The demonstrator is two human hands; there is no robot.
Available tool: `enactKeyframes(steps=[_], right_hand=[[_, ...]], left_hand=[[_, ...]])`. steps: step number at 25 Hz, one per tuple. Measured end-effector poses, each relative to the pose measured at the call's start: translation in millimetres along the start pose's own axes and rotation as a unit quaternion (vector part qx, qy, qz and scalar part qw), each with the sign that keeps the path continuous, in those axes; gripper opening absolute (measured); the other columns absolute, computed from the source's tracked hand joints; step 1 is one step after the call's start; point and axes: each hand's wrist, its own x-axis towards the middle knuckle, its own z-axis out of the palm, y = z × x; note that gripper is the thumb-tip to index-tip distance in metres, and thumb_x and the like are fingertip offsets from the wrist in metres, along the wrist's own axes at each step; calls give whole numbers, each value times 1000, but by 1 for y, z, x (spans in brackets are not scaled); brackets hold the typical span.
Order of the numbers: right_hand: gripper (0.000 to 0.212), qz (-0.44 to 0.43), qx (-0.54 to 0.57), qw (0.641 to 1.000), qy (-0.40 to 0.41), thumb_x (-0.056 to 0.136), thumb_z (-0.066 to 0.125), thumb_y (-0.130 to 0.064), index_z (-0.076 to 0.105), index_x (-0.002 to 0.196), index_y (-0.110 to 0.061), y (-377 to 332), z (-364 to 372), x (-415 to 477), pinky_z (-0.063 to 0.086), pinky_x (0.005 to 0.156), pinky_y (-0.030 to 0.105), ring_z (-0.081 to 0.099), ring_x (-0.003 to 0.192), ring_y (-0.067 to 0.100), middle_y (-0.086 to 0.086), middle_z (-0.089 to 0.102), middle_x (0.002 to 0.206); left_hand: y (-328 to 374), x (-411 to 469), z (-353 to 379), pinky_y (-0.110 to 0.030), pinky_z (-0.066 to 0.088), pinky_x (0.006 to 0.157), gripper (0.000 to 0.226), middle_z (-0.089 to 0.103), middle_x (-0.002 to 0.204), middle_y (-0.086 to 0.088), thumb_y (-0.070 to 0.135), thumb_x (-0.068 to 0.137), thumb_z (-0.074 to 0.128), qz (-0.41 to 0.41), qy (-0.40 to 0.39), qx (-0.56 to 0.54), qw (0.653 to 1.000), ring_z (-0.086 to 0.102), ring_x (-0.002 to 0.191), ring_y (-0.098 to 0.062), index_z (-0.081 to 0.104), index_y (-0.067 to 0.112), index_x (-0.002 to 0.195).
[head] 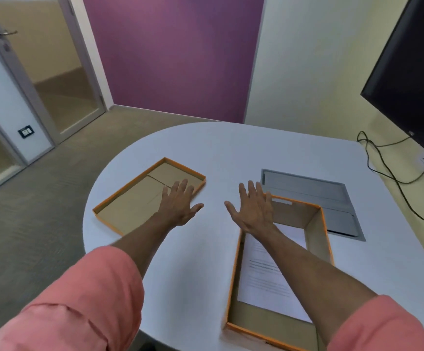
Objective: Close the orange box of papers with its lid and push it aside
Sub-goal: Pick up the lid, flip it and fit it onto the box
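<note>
Reaching with both hands spread and holding nothing, I see my left hand (180, 203) nearer the lid (140, 198), inside-up toward the desk's (231, 153) left edge. The orange box (281, 272) sits open near the front edge under my right hand (254, 211), its long axis running away from me.

We find no readable text anywhere. Top sheet of papers (264, 277) inside orange box (233, 279) carries printed lines, one bolder line near middle, all too blurred for us to read. Small dark mark on box's near outer edge, illegible. Tiny logo on lower bezel of wall screen (408, 72), too small to read. Wall socket plate (26, 133) by door shows no legible marking.
</note>
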Motion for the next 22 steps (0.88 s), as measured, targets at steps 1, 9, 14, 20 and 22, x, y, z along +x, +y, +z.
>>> enactKeyframes(steps=[1,9,14,20,22], right_hand=[[77,-6,5,1000,-2,91,26,-62,18,152,-17,-14,4,9,5,120,52,5,150,30,13,13,162],[75,-37,-7,998,-44,92,28,-59,16,152,-15,-118,53,73,4,122,50,3,151,28,13,10,162],[72,-30,-6,997,-73,91,36,-54,21,150,-14,-174,105,108,12,119,52,11,149,31,14,19,160],[67,26,-5,993,-112,91,46,-42,25,147,-12,-210,166,126,16,118,51,14,148,33,16,19,159],[67,55,1,989,-137,89,50,-35,25,146,-11,-212,181,129,17,118,51,13,147,36,18,17,158]], left_hand=[[-15,4,-3,-56,8,120,70,9,165,-9,57,97,33,-3,-2,2,1000,9,152,-30,26,14,151],[-148,43,-7,-56,7,121,68,10,165,-10,54,97,36,-23,-29,15,999,9,152,-28,27,13,151],[-231,81,16,-56,6,121,71,8,165,-9,55,96,38,-28,-66,20,997,8,152,-30,24,14,153],[-291,120,47,-55,5,120,73,7,165,-10,53,95,43,-45,-111,-2,993,7,153,-31,23,13,153],[-303,129,60,-55,6,120,76,4,166,-11,52,95,46,-57,-134,-19,989,6,153,-32,20,13,154]])
